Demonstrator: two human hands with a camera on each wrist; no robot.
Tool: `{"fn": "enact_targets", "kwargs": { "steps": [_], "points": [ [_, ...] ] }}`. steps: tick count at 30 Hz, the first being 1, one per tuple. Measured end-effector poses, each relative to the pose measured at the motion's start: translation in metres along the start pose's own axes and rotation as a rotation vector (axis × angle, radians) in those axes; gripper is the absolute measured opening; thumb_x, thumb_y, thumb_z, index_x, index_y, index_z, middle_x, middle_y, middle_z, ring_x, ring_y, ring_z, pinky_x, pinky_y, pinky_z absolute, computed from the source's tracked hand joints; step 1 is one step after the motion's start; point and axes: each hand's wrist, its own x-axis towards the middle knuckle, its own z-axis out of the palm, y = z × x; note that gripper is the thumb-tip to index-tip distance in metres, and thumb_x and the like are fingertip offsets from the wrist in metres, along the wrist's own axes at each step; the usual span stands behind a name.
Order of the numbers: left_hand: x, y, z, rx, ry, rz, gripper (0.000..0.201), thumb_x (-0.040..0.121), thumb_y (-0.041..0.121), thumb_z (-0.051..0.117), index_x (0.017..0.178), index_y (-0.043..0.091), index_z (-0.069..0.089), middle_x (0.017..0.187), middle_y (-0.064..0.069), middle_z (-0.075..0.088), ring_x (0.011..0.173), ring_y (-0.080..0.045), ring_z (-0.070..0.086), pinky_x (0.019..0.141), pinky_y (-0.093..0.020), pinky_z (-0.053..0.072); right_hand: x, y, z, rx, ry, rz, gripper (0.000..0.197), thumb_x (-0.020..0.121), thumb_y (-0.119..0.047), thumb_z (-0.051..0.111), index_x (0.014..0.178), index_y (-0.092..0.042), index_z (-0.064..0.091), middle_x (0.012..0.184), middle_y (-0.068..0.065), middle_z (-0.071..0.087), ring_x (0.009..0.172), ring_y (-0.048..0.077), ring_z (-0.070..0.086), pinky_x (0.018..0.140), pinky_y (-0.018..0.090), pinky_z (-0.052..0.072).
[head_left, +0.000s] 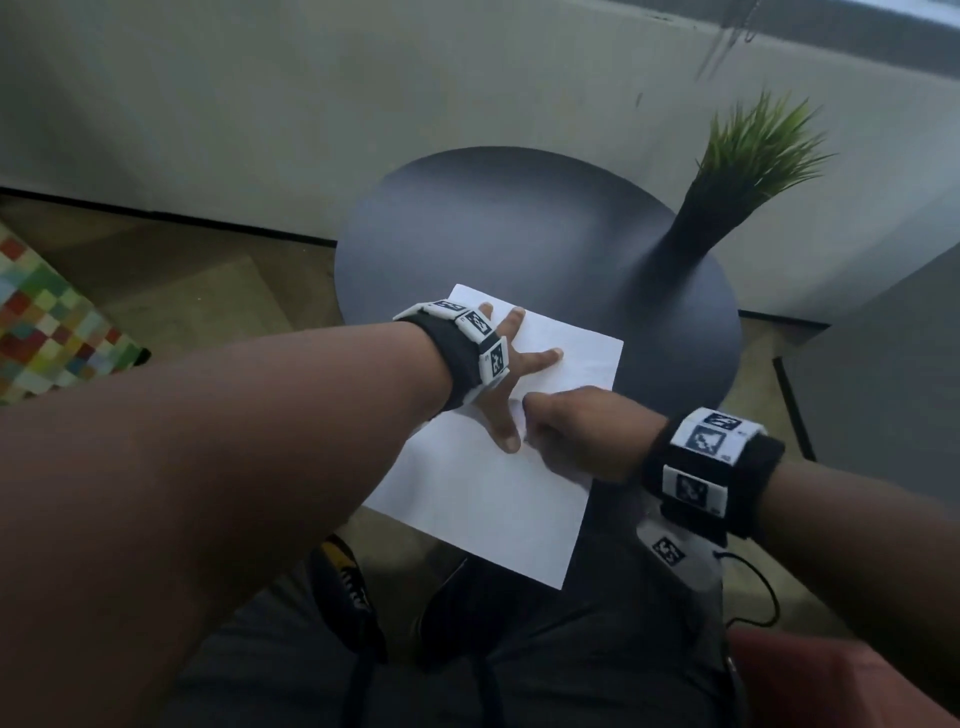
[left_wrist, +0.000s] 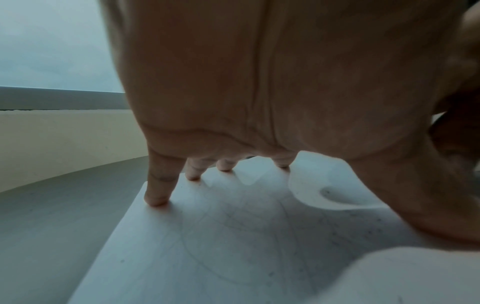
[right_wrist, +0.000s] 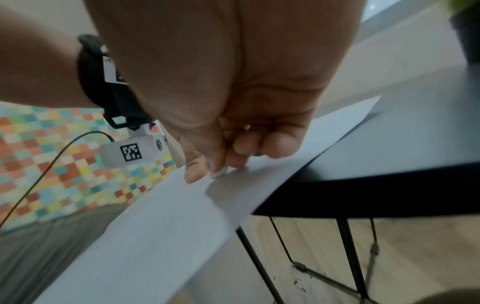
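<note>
Where left hand (head_left: 506, 379) splays, thin white paper (head_left: 483, 499) buckles.

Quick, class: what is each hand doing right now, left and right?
Left hand: open, fingers spread, pressing the sheet of paper flat.
Right hand: closed, curled fingertips pinching the same sheet of paper.

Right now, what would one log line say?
left hand: spread, pressing paper | right hand: curled, fingertips on paper | paper: overhangs round table
</note>
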Motion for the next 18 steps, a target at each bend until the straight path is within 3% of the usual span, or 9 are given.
{"fn": "enact_targets", "kwargs": {
  "steps": [2, 5, 7, 10, 11, 15, 18],
  "points": [
    [0.000, 0.001, -0.001, 0.000, 0.004, 0.002, 0.135, 0.044, 0.088, 0.069, 0.144, 0.063, -0.018, 0.165, -0.008, -0.022, 0.149, -0.050, -0.011, 0.113, -0.072, 0.017, 0.004, 0.008, -0.007, 0.029, 0.040, 0.071, 0.009, 0.088, -0.023, 0.053, 0.097, -0.023, 0.056, 0.090, 0.001, 0.067, 0.081, 0.025, 0.063, 0.072, 0.036, 0.054],
    [-0.001, 0.000, 0.000, -0.012, 0.017, 0.002, 0.135, 0.043, 0.090, 0.068, 0.143, 0.064, -0.018, 0.166, -0.007, -0.021, 0.149, -0.048, -0.010, 0.112, -0.072, 0.018, 0.019, 0.037, -0.014, 0.017, 0.277, 0.313, 0.013, 0.091, -0.034, 0.049, 0.093, -0.022, 0.052, 0.088, 0.005, 0.063, 0.082, 0.029, 0.059, 0.067, 0.034, 0.049],
    [0.000, -0.001, 0.001, -0.016, 0.022, 0.001, 0.135, 0.038, 0.090, 0.067, 0.141, 0.066, -0.017, 0.166, -0.006, -0.020, 0.149, -0.048, -0.010, 0.111, -0.073, 0.018, 0.016, 0.028, -0.006, -0.021, 0.267, 0.265, 0.011, 0.092, -0.033, 0.046, 0.097, -0.024, 0.049, 0.088, 0.005, 0.062, 0.081, 0.030, 0.059, 0.064, 0.032, 0.045],
    [0.001, 0.000, 0.002, -0.003, 0.008, -0.001, 0.137, 0.030, 0.092, 0.060, 0.139, 0.067, -0.020, 0.165, -0.007, -0.022, 0.149, -0.050, -0.011, 0.111, -0.073, 0.017, -0.002, -0.001, 0.007, 0.005, 0.063, 0.002, 0.010, 0.089, -0.025, 0.049, 0.098, -0.027, 0.051, 0.090, 0.003, 0.066, 0.078, 0.026, 0.059, 0.067, 0.034, 0.051],
    [0.001, 0.000, 0.002, -0.004, 0.004, -0.002, 0.138, 0.029, 0.092, 0.059, 0.139, 0.066, -0.020, 0.165, -0.007, -0.023, 0.149, -0.050, -0.012, 0.112, -0.073, 0.017, -0.003, 0.001, 0.004, 0.014, 0.041, -0.006, 0.010, 0.088, -0.022, 0.051, 0.098, -0.025, 0.053, 0.091, 0.004, 0.067, 0.079, 0.026, 0.059, 0.069, 0.034, 0.051],
    [0.002, -0.001, 0.002, -0.030, -0.005, 0.003, 0.136, 0.036, 0.090, 0.066, 0.140, 0.066, -0.020, 0.165, -0.006, -0.023, 0.149, -0.048, -0.013, 0.113, -0.072, 0.017, 0.013, 0.041, -0.015, 0.027, 0.255, 0.293, 0.010, 0.092, -0.031, 0.050, 0.095, -0.021, 0.052, 0.086, 0.004, 0.062, 0.083, 0.029, 0.058, 0.068, 0.033, 0.048],
    [0.001, -0.001, 0.002, -0.018, 0.002, -0.005, 0.135, 0.036, 0.090, 0.065, 0.140, 0.067, -0.018, 0.165, -0.006, -0.023, 0.149, -0.048, -0.012, 0.112, -0.073, 0.017, 0.005, 0.024, -0.007, -0.031, 0.198, 0.201, 0.006, 0.092, -0.030, 0.046, 0.090, -0.029, 0.041, 0.085, 0.001, 0.058, 0.083, 0.028, 0.058, 0.066, 0.031, 0.045]
  ]
}}
